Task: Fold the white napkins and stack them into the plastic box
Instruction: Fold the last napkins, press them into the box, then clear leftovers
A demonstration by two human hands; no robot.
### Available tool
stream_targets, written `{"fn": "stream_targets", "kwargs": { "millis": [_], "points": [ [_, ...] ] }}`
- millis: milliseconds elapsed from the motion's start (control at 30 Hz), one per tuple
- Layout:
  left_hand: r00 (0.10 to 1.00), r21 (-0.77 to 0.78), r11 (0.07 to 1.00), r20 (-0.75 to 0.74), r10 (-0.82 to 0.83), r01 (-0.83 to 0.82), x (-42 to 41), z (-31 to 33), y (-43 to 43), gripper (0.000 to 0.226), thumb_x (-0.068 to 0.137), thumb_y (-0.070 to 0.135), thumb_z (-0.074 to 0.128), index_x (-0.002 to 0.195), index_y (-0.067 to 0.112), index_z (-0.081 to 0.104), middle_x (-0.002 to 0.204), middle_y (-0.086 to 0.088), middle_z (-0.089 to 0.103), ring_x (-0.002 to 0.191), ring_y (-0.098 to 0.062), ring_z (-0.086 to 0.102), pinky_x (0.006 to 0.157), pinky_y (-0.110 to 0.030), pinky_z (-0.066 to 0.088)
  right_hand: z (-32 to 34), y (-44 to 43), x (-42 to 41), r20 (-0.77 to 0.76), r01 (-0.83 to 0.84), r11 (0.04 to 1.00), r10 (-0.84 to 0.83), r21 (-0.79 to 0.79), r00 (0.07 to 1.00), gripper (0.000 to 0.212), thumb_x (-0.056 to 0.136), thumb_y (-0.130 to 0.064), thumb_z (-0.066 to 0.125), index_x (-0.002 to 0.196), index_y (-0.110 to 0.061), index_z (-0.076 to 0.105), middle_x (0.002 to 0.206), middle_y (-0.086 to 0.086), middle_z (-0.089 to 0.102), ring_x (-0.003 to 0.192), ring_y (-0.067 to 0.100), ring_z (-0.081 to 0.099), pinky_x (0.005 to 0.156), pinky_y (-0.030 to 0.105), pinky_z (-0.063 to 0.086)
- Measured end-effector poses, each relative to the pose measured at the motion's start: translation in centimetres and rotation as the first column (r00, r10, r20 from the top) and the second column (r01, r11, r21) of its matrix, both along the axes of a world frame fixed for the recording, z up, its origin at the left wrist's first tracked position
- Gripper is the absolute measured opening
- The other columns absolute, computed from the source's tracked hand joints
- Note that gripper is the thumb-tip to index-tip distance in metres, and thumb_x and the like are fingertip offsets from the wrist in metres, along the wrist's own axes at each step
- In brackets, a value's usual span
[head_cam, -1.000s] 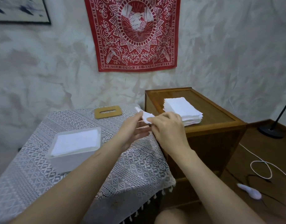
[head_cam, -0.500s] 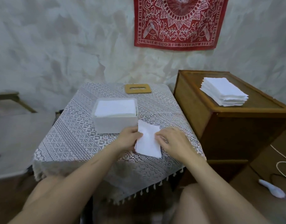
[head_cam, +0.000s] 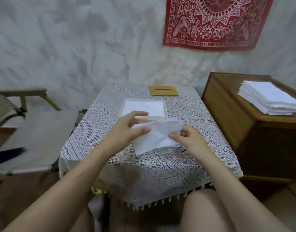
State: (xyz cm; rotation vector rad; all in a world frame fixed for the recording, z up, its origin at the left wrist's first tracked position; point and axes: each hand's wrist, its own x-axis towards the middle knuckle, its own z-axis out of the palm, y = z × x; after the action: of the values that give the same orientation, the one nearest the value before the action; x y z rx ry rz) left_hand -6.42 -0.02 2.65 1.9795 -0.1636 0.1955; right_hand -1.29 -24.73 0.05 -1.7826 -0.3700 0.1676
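The napkin (head_cam: 158, 138) between the left hand (head_cam: 127, 129) and right hand (head_cam: 189, 139) is white. Under them, a white lace cloth (head_cam: 160, 173) — rings and diamonds. Past them, a red banner (head_cam: 215, 22) with white birds and leaves. Right of them, a brown cabinet (head_cam: 227, 118).

Left hand (head_cam: 127, 129) and right hand (head_cam: 189, 139) each pinch 1 white napkin (head_cam: 154, 141), held just in front of the plastic box (head_cam: 165, 108). The napkin is creased and partly bent over; whether its lower corner touches the lace-covered surface (head_cam: 160, 173) cannot be told. The box stands on the surface and holds folded white sheets (head_cam: 143, 106). A wooden slotted lid (head_cam: 163, 90) lies behind the box, apart from it. A napkin stack (head_cam: 269, 99) rests on the wooden cabinet (head_cam: 227, 114) at right. A red hanging (head_cam: 214, 22) is on the wall.
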Motion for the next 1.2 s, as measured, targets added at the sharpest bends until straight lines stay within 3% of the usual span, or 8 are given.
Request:
{"fn": "stream_targets", "kwargs": {
  "millis": [133,233,367,567,733,900,1033,1200],
  "points": [
    [0.998,-0.183,0.981,-0.015,0.056,-0.058,0.1,-3.8,-0.1,0.046,0.093,0.022,0.076,0.130,0.043,0.060,0.116,-0.007,0.068,0.100,-0.026,0.069,0.080,-0.029,0.060,-2.3,-0.3,-0.6,0.012,0.057,0.994,-0.056,-0.094,0.998,0.031,0.095,-0.012,0.070,0.123,-0.024,0.064,0.104,-0.002,0.074,0.081,0.010,0.068,0.061,0.018,0.052],
    [0.991,-0.203,0.971,0.028,0.132,-0.123,0.2,-4.6,-1.1,0.035,0.097,0.016,0.071,0.122,0.037,0.059,0.105,-0.004,0.067,0.088,-0.017,0.065,0.067,-0.020,0.054,-2.3,-0.4,-0.7,0.031,0.064,0.996,-0.062,-0.064,0.998,0.026,0.097,-0.011,0.066,0.118,-0.027,0.063,0.105,0.002,0.070,0.083,0.015,0.067,0.063,0.026,0.056],
    [0.993,-0.195,0.974,-0.026,0.116,-0.119,-0.2,-5.5,-2.2,0.023,0.099,0.026,0.068,0.120,0.030,0.059,0.110,0.003,0.066,0.093,-0.017,0.065,0.071,-0.030,0.056,-2.0,0.2,-0.8,0.054,0.094,0.995,-0.092,-0.030,0.994,0.025,0.100,-0.014,0.062,0.118,-0.031,0.059,0.109,0.002,0.068,0.090,0.023,0.067,0.072,0.044,0.060],
    [0.989,-0.239,0.960,-0.006,0.150,-0.147,0.2,-4.6,-3.6,0.015,0.102,0.026,0.063,0.115,0.023,0.057,0.109,0.009,0.067,0.090,0.007,0.066,0.073,-0.017,0.052,-2.5,1.8,-1.3,0.035,0.097,0.994,-0.099,0.046,0.994,0.020,0.103,-0.014,0.055,0.108,-0.033,0.057,0.099,0.008,0.066,0.081,0.022,0.060,0.069,0.038,0.047],
    [0.988,-0.310,0.939,-0.075,0.133,-0.150,0.1,-5.2,-2.7,0.017,0.099,0.028,0.067,0.115,0.026,0.060,0.113,0.002,0.071,0.103,-0.015,0.071,0.086,-0.037,0.061,-2.7,1.3,-1.7,-0.018,0.072,0.990,-0.070,0.122,0.997,0.024,0.103,-0.008,0.055,0.117,-0.027,0.057,0.112,0.000,0.070,0.099,0.009,0.068,0.069,0.019,0.051],
    [0.987,-0.269,0.950,-0.022,0.157,-0.157,0.5,-3.7,-3.7,0.014,0.104,0.030,0.058,0.099,0.017,0.055,0.094,0.004,0.063,0.079,-0.009,0.061,0.064,-0.022,0.051,-1.8,1.7,-1.5,0.011,0.107,0.987,-0.109,0.119,0.994,0.020,0.104,-0.007,0.051,0.108,-0.025,0.058,0.102,0.002,0.067,0.086,0.016,0.064,0.063,0.029,0.051],
    [0.993,-0.193,0.975,-0.015,0.113,-0.114,-0.2,-4.6,-2.8,0.014,0.103,0.030,0.060,0.105,0.018,0.055,0.098,0.005,0.065,0.076,0.002,0.062,0.065,-0.017,0.050,-1.7,0.3,-2.1,0.007,0.046,0.998,-0.047,0.048,0.999,0.019,0.102,-0.008,0.057,0.111,-0.025,0.058,0.103,-0.001,0.069,0.074,0.009,0.062,0.050,0.016,0.045],
    [0.997,-0.044,0.996,-0.038,0.070,-0.072,-0.6,-5.6,-1.6,0.018,0.104,0.030,0.059,0.121,0.031,0.054,0.116,0.018,0.066,0.099,0.012,0.063,0.078,-0.013,0.051,-3.0,-0.2,-2.3,0.078,0.086,0.993,-0.080,-0.077,0.994,0.028,0.101,-0.014,0.059,0.115,-0.038,0.064,0.102,-0.004,0.072,0.092,0.030,0.067,0.071,0.052,0.055]
  ]
}}
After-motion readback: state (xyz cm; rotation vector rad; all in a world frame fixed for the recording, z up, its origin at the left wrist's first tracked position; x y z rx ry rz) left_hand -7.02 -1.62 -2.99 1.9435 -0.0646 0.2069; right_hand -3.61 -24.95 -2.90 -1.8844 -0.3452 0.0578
